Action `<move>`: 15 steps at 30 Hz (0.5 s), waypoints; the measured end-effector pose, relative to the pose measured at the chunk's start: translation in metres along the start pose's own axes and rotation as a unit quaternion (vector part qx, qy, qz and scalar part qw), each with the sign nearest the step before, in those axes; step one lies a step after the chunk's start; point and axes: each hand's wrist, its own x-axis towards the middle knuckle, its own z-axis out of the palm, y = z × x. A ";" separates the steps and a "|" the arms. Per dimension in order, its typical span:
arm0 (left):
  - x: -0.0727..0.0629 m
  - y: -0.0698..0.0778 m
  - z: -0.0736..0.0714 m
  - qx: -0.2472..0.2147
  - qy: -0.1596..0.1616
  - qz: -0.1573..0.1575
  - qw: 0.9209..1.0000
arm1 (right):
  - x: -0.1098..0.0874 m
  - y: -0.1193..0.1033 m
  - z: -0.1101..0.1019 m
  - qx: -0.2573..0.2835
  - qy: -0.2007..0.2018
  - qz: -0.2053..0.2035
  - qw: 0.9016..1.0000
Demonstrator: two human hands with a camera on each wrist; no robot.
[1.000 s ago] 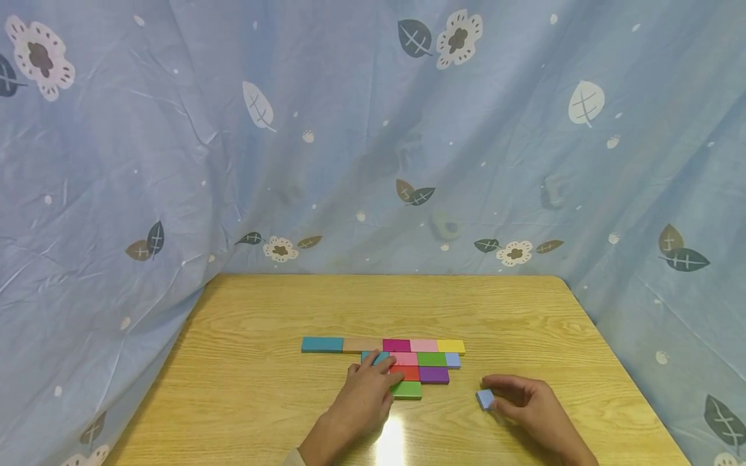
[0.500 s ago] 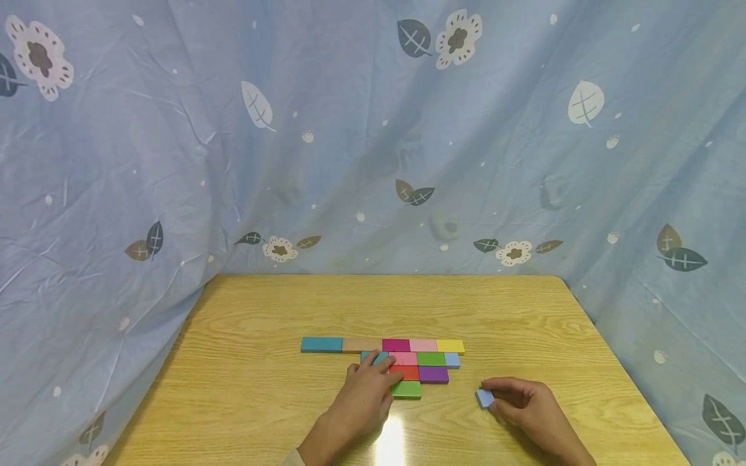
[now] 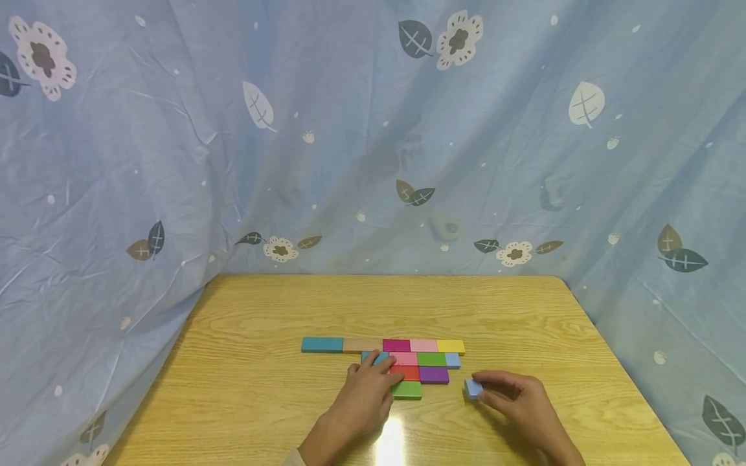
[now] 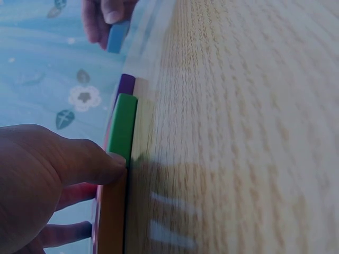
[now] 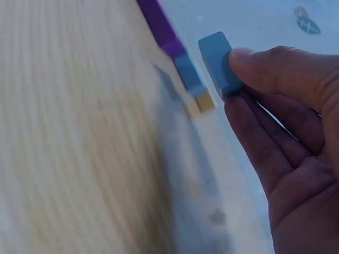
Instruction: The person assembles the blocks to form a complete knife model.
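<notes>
My right hand (image 3: 521,404) pinches a small light blue block (image 3: 473,389) between thumb and fingers. In the right wrist view this block (image 5: 220,61) is held above the table, apart from the rows. My left hand (image 3: 361,395) rests on the left part of the laid-out blocks, fingers spread across them. Its thumb (image 4: 95,161) touches the edge where a green block (image 4: 123,124) meets an orange block (image 4: 112,217). A purple block (image 3: 434,375) lies beside a red block (image 3: 410,373), and the green block (image 3: 406,389) is in the nearest row. The left hand partly covers several blocks.
The farthest row runs from a long teal block (image 3: 322,344) to a yellow block (image 3: 451,347). Another light blue block (image 3: 452,360) ends the second row. The wooden table (image 3: 245,401) is bordered by a patterned blue cloth (image 3: 350,129).
My right hand has moved left and slightly away from me, carrying the light blue block closer to the rows. The left hand has stayed in place.
</notes>
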 end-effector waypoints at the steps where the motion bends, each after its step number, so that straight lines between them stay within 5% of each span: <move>1: 0.000 0.000 0.000 0.000 0.001 0.000 1.000 | 0.001 -0.002 0.003 0.003 0.000 -0.008 1.000; 15: 0.000 -0.001 0.001 -0.010 0.008 0.000 1.000 | 0.017 -0.018 0.049 -0.063 0.020 -0.111 0.992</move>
